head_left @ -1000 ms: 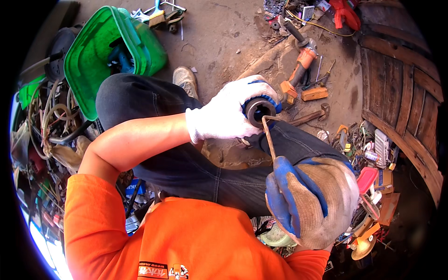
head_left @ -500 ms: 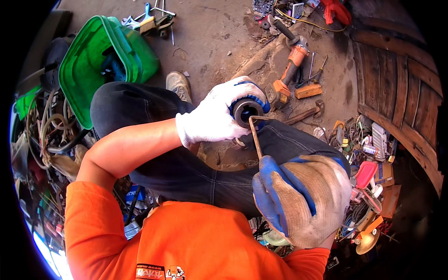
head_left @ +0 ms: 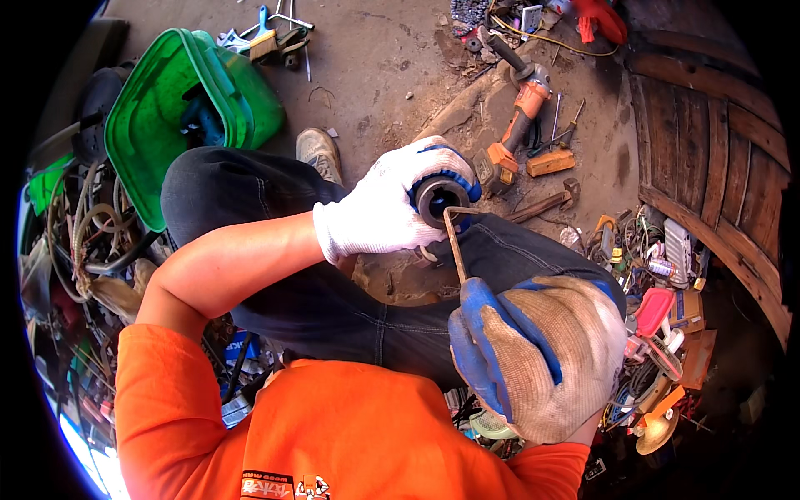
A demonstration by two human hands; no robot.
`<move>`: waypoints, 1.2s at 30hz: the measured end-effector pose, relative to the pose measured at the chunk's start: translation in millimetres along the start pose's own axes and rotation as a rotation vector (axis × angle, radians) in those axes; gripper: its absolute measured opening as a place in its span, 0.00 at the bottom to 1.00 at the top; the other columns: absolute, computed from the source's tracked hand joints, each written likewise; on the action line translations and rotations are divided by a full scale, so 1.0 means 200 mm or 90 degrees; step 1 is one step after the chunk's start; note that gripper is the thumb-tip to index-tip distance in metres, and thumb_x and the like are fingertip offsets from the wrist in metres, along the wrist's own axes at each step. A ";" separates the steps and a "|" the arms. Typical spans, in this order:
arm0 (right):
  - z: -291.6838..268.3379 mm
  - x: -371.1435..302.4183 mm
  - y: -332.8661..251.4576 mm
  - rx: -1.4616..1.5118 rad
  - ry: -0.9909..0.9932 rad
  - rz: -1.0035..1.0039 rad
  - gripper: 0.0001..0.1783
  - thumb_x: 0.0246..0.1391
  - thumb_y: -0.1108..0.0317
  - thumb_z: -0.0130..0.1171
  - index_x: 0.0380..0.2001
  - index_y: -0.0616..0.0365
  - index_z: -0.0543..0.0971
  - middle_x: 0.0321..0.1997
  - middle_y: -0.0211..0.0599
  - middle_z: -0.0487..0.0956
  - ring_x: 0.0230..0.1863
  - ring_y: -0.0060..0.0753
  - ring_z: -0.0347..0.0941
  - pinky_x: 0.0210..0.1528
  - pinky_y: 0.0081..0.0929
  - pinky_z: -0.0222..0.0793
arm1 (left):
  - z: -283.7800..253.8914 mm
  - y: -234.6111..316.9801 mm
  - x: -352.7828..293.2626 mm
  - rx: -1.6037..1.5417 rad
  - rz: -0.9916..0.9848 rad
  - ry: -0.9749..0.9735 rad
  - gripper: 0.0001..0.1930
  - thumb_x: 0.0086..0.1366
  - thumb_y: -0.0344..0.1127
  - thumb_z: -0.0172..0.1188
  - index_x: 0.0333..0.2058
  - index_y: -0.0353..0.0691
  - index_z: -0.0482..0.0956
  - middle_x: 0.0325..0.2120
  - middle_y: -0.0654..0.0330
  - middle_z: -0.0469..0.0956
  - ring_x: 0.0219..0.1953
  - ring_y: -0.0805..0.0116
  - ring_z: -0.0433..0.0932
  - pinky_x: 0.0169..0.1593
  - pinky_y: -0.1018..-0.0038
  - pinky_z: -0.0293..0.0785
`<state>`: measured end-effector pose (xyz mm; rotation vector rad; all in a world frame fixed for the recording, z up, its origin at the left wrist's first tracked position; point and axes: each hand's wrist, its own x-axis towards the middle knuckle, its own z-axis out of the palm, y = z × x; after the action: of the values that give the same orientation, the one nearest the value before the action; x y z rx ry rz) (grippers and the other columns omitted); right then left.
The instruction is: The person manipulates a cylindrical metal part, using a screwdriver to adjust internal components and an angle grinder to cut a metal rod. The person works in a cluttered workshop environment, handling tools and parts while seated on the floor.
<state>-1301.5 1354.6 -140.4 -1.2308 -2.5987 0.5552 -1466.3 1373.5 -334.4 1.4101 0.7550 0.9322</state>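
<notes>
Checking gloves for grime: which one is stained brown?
The right hand's glove, holding the bent rod: its back is largely brown; the left hand's glove, around the hollow cylinder, looks mostly white.

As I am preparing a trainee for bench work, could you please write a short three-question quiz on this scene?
1. Multiple choice: what does the left hand hold?
A) a hammer
B) a metal tube
C) a pair of pliers

2. True or false: the right hand holds a paintbrush.

3. Fill in the blank: the large plastic tub in the upper left of the picture is coloured ____.

Key:
1. B
2. False; it holds a bent metal rod.
3. green
</notes>
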 end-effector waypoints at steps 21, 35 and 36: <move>0.00 0.01 -0.01 0.027 -0.005 0.005 0.13 0.40 0.75 0.72 0.32 0.54 0.83 0.31 0.35 0.77 0.29 0.34 0.75 0.30 0.31 0.78 | 0.01 0.01 -0.01 -0.006 -0.013 0.031 0.22 0.46 0.35 0.77 0.41 0.42 0.80 0.40 0.57 0.80 0.46 0.55 0.79 0.52 0.61 0.75; 0.00 0.00 -0.02 0.013 -0.026 -0.008 0.12 0.41 0.73 0.72 0.33 0.54 0.83 0.31 0.35 0.78 0.32 0.35 0.75 0.31 0.32 0.79 | 0.02 0.02 -0.01 0.027 0.004 0.051 0.20 0.48 0.31 0.76 0.41 0.43 0.80 0.39 0.57 0.79 0.45 0.54 0.79 0.54 0.61 0.74; 0.00 0.00 -0.02 0.008 -0.024 -0.018 0.12 0.42 0.73 0.72 0.33 0.54 0.83 0.31 0.35 0.77 0.32 0.35 0.75 0.31 0.32 0.79 | 0.01 0.02 -0.01 0.036 0.012 0.051 0.20 0.48 0.31 0.76 0.40 0.43 0.79 0.39 0.57 0.79 0.45 0.54 0.79 0.53 0.61 0.75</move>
<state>-1303.1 1352.2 -138.9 -1.1885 -2.6351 0.5929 -1464.6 1370.7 -330.7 1.4376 0.8351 0.9929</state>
